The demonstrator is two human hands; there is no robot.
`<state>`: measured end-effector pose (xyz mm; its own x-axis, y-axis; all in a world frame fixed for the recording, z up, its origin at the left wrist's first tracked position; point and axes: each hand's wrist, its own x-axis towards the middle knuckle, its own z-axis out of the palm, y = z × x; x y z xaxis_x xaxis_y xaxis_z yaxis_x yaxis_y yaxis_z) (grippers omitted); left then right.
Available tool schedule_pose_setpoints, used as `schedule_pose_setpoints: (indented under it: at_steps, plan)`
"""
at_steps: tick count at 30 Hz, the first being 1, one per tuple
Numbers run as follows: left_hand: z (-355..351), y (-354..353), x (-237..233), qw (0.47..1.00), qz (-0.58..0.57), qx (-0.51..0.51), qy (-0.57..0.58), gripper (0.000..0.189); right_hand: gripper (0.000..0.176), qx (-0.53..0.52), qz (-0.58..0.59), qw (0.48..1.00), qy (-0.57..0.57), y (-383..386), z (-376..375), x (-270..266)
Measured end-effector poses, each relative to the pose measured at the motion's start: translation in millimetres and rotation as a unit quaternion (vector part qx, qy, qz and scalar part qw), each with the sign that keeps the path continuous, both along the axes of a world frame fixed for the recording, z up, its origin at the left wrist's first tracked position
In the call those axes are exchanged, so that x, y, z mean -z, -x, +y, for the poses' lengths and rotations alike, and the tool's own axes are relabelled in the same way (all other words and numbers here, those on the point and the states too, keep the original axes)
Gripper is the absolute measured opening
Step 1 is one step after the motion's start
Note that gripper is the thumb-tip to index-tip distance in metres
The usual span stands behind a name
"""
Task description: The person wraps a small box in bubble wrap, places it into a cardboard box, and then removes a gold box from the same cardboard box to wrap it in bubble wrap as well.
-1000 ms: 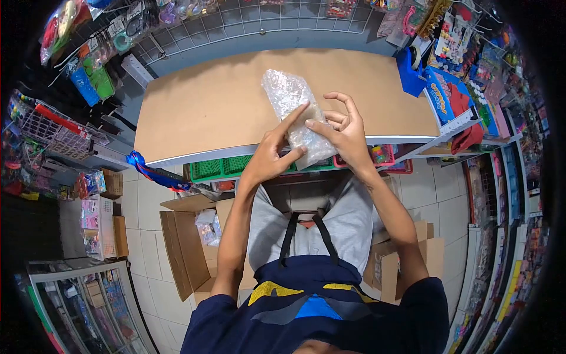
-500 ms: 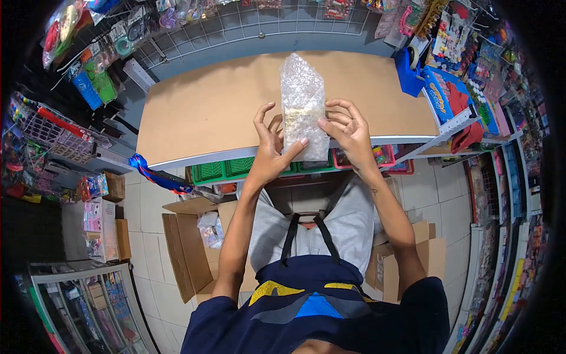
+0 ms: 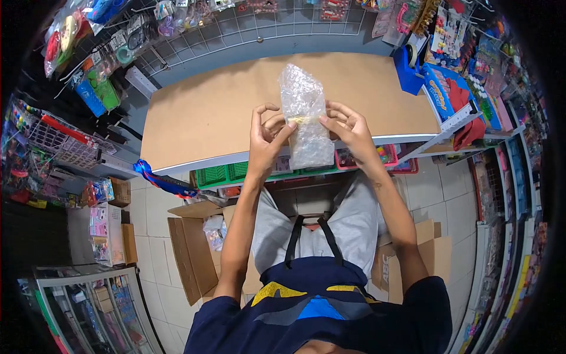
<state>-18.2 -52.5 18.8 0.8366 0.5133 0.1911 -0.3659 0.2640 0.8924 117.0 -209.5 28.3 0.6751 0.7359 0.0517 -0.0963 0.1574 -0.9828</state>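
Note:
A long piece of clear bubble wrap (image 3: 303, 94) is held up in front of me over the table's front edge. Something yellowish shows through it near its middle, too blurred by the plastic to name. My left hand (image 3: 268, 138) pinches the wrap's left edge, thumb on the near face and fingers behind. On the opposite edge, my right hand (image 3: 351, 131) grips it in the same way. The upper end stands above my hands with a slanted top, and the lower end hangs below them.
Past the wrap lies a brown tabletop (image 3: 200, 112). A blue tape dispenser (image 3: 408, 71) stands at its right end. Green baskets (image 3: 212, 175) and a pink basket (image 3: 386, 154) sit underneath. Open cardboard boxes (image 3: 188, 259) flank my legs, and packaged goods hang from a wire grid (image 3: 259, 40).
Both thumbs have shifted onto the middle of the wrap, the left one moving up. The wrap sits slightly lower, and the yellowish part now looks like a narrower band.

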Motion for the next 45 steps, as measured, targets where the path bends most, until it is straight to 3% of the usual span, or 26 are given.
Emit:
schedule_pose_setpoints:
  at_steps: [3, 9, 18, 22, 29, 31, 33, 37, 41, 44, 45]
  plan:
    - [6.4, 0.0, 5.3, 0.998, 0.043, 0.015, 0.035, 0.041, 0.028, -0.084, 0.007, 0.996, 0.031, -6.3, -3.1, -2.9]
    - [8.1, -4.7, 2.3, 0.991, 0.053, 0.063, 0.104, 0.033, 0.025, -0.086, 0.032, 0.994, 0.064, -11.8, -2.4, 0.5]
    - [24.9, -14.2, 2.3, 0.993, 0.087, 0.065, 0.047, 0.019, 0.023, -0.049, -0.030, 0.998, 0.005, -12.6, 7.6, -1.9]
    - [29.1, -19.8, -14.4, 0.995, 0.070, 0.048, 0.060, 0.015, 0.026, -0.041, -0.079, 0.992, 0.085, -17.8, 3.4, -23.5]
    - [52.3, -47.2, -16.0, 0.991, 0.099, 0.078, -0.050, 0.041, 0.027, -0.068, -0.044, 0.995, 0.066, -46.5, 24.2, -0.3]
    - [54.8, -53.8, -10.6, 0.953, 0.114, -0.090, -0.267, 0.052, 0.027, -0.042, 0.000, 0.992, 0.121, -49.4, 29.4, 1.0]
    - [52.4, -52.4, -11.5, 0.856, 0.136, -0.206, -0.454, 0.065, 0.026, -0.003, 0.017, 0.995, 0.095, -50.1, 33.6, 10.6]
    - [11.4, -27.4, -2.7, 0.737, 0.140, -0.197, -0.631, 0.065, 0.026, 0.020, 0.000, 0.994, 0.107, -53.9, 31.2, 20.5]
    - [20.1, -26.9, 11.8, 0.755, 0.149, -0.071, -0.634, 0.060, 0.028, 0.002, -0.051, 0.985, 0.166, -52.7, 20.2, 18.8]
    - [32.2, -29.6, 11.6, 0.680, 0.121, -0.051, -0.721, 0.058, 0.032, -0.001, -0.063, 0.979, 0.193, -56.4, 15.3, 21.5]
    - [32.6, -30.2, 11.2, 0.679, 0.116, -0.034, -0.724, 0.057, 0.034, 0.002, -0.073, 0.975, 0.210, -55.8, 14.8, 22.5]
